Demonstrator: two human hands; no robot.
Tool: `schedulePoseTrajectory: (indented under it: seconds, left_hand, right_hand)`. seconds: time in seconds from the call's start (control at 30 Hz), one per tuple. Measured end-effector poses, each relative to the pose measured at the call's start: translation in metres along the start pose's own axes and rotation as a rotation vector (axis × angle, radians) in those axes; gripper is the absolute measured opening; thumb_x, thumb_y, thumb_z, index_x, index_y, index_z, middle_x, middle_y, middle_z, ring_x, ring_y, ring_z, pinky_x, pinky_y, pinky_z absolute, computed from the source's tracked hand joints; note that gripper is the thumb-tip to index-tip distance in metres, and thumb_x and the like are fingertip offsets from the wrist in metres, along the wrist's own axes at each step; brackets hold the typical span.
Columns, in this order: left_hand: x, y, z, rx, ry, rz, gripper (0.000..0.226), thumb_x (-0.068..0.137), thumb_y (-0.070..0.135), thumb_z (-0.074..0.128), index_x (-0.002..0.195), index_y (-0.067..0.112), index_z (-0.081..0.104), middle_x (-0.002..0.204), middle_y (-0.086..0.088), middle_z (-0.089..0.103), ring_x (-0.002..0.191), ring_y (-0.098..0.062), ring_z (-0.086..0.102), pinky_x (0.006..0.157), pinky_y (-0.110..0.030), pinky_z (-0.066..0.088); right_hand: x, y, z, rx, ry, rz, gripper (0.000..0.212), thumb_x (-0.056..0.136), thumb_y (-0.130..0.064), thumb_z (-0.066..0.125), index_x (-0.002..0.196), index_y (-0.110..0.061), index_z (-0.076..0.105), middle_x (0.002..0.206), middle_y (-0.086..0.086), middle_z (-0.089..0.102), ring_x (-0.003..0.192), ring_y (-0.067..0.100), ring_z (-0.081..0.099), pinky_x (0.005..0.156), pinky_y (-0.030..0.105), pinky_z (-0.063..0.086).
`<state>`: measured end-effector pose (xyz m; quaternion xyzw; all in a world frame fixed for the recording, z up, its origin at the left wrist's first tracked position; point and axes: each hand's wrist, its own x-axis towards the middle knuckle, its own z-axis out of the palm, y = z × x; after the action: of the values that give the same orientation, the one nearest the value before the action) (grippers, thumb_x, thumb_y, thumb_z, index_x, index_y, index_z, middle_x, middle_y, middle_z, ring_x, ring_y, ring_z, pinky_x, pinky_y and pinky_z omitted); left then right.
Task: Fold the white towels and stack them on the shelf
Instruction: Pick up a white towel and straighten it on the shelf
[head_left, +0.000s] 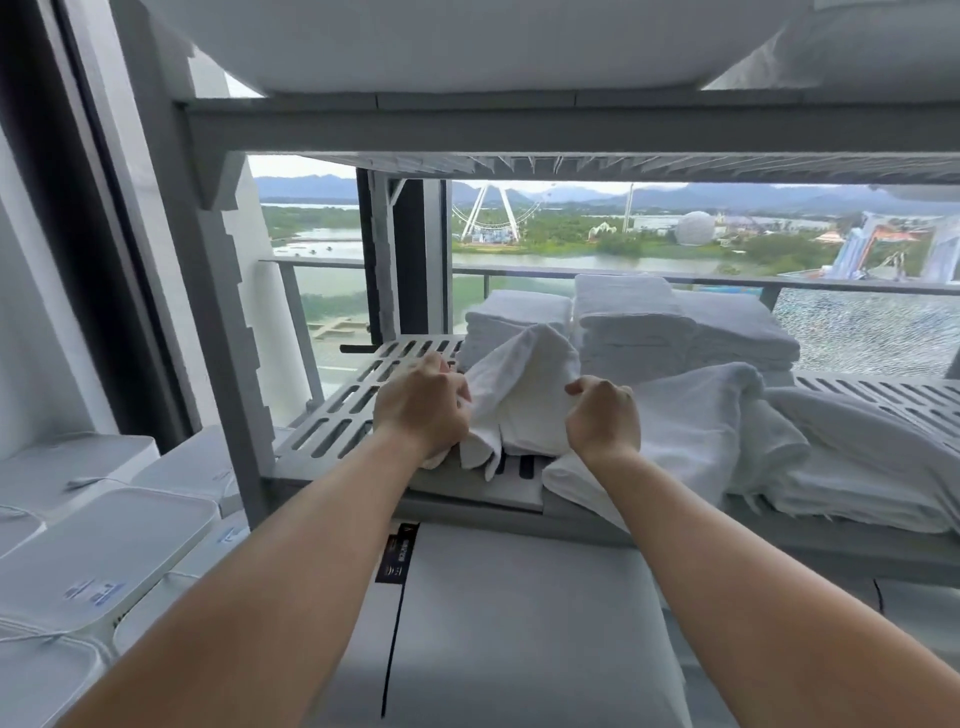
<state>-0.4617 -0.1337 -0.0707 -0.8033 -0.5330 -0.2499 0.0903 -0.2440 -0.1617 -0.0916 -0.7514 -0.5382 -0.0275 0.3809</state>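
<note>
A rumpled white towel (519, 384) hangs between both hands just above the slotted grey shelf (343, 410). My left hand (421, 402) grips its left edge, fingers curled round the cloth. My right hand (602, 415) grips its right side. Behind it stand two stacks of folded white towels (514, 317) (675, 332) at the back of the shelf. A heap of loose white towels (779, 447) lies on the shelf to the right of my right hand.
A grey upright post (208, 312) bounds the shelf on the left, and an upper shelf (519, 124) carries white bedding overhead. White lidded boxes (104, 545) stand at lower left. A white padded item (519, 623) sits below the shelf. A window lies behind.
</note>
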Motion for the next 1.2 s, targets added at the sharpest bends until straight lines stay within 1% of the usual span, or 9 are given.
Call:
schedulePoseTrajectory:
  seconds: [0.1, 0.17, 0.33, 0.43, 0.57, 0.77, 0.87, 1.0, 1.2]
  left_hand:
    - [0.008, -0.006, 0.001, 0.025, -0.019, 0.028, 0.043, 0.095, 0.043, 0.045, 0.058, 0.024, 0.054, 0.103, -0.001, 0.06, 0.077, -0.02, 0.06, 0.071, -0.036, 0.056]
    - [0.016, -0.007, 0.001, 0.036, 0.015, 0.05, 0.051, 0.097, 0.05, 0.043, 0.055, 0.023, 0.053, 0.103, -0.001, 0.062, 0.075, -0.021, 0.061, 0.069, -0.034, 0.055]
    - [0.034, 0.013, 0.003, 0.025, 0.105, 0.155, 0.043, 0.098, 0.051, 0.041, 0.089, 0.025, 0.075, 0.104, 0.0, 0.063, 0.079, -0.021, 0.061, 0.064, -0.031, 0.045]
    - [0.041, 0.036, 0.006, -0.003, 0.077, 0.22, 0.042, 0.098, 0.051, 0.042, 0.089, 0.024, 0.074, 0.099, -0.001, 0.061, 0.078, -0.022, 0.058, 0.065, -0.032, 0.042]
    - [0.041, 0.064, 0.006, -0.025, 0.035, 0.275, 0.04, 0.099, 0.05, 0.043, 0.1, 0.021, 0.071, 0.101, -0.002, 0.062, 0.086, -0.024, 0.062, 0.074, -0.036, 0.051]
    - [0.038, 0.111, 0.007, -0.037, 0.051, 0.33, 0.042, 0.1, 0.048, 0.041, 0.094, 0.021, 0.073, 0.123, 0.005, 0.062, 0.096, -0.019, 0.064, 0.073, -0.03, 0.047]
    - [0.036, 0.139, 0.008, -0.046, 0.035, 0.315, 0.04, 0.098, 0.049, 0.044, 0.095, 0.021, 0.072, 0.112, 0.001, 0.065, 0.095, -0.021, 0.063, 0.079, -0.036, 0.054]
    - [0.03, 0.192, 0.011, -0.056, 0.064, 0.331, 0.036, 0.097, 0.05, 0.047, 0.093, 0.023, 0.07, 0.099, 0.001, 0.065, 0.085, -0.022, 0.063, 0.068, -0.031, 0.044]
    - [0.022, 0.291, 0.022, -0.098, -0.019, 0.326, 0.033, 0.094, 0.052, 0.047, 0.113, 0.031, 0.063, 0.115, 0.002, 0.062, 0.101, -0.025, 0.064, 0.078, -0.035, 0.048]
  right_hand:
    - [0.0, -0.005, -0.001, -0.039, -0.03, 0.02, 0.051, 0.087, 0.006, 0.044, 0.128, -0.016, 0.064, 0.117, 0.009, 0.07, 0.122, 0.031, 0.051, 0.095, 0.035, 0.046]
    - [-0.001, -0.007, -0.004, -0.067, -0.073, 0.03, 0.051, 0.087, 0.004, 0.044, 0.129, -0.017, 0.064, 0.12, 0.008, 0.068, 0.124, 0.029, 0.052, 0.095, 0.036, 0.048]
    - [-0.007, -0.006, -0.014, -0.098, -0.069, 0.016, 0.044, 0.091, -0.008, 0.044, 0.129, -0.017, 0.064, 0.125, 0.011, 0.063, 0.122, 0.03, 0.053, 0.098, 0.036, 0.046]
    - [-0.014, 0.0, -0.024, -0.114, -0.034, -0.01, 0.039, 0.092, -0.012, 0.046, 0.126, -0.015, 0.065, 0.122, 0.013, 0.06, 0.117, 0.03, 0.055, 0.097, 0.035, 0.046]
    - [-0.022, 0.014, -0.041, -0.133, 0.003, -0.061, 0.029, 0.094, -0.015, 0.053, 0.119, -0.016, 0.067, 0.118, 0.011, 0.063, 0.112, 0.027, 0.059, 0.095, 0.033, 0.046]
    - [-0.032, 0.042, -0.075, -0.148, 0.059, -0.089, 0.022, 0.093, -0.02, 0.057, 0.111, -0.02, 0.07, 0.113, 0.003, 0.068, 0.109, 0.021, 0.062, 0.096, 0.034, 0.048]
    - [-0.034, 0.062, -0.097, -0.113, 0.105, -0.092, 0.019, 0.092, -0.018, 0.059, 0.106, -0.018, 0.071, 0.109, 0.004, 0.07, 0.106, 0.021, 0.064, 0.095, 0.033, 0.05]
    - [-0.04, 0.102, -0.131, -0.141, 0.12, -0.068, 0.019, 0.091, -0.023, 0.06, 0.106, -0.018, 0.071, 0.108, 0.006, 0.068, 0.102, 0.025, 0.064, 0.091, 0.036, 0.051]
    - [-0.043, 0.182, -0.194, -0.155, 0.091, -0.053, 0.024, 0.092, -0.033, 0.064, 0.108, -0.017, 0.07, 0.11, 0.007, 0.068, 0.104, 0.025, 0.062, 0.093, 0.038, 0.051]
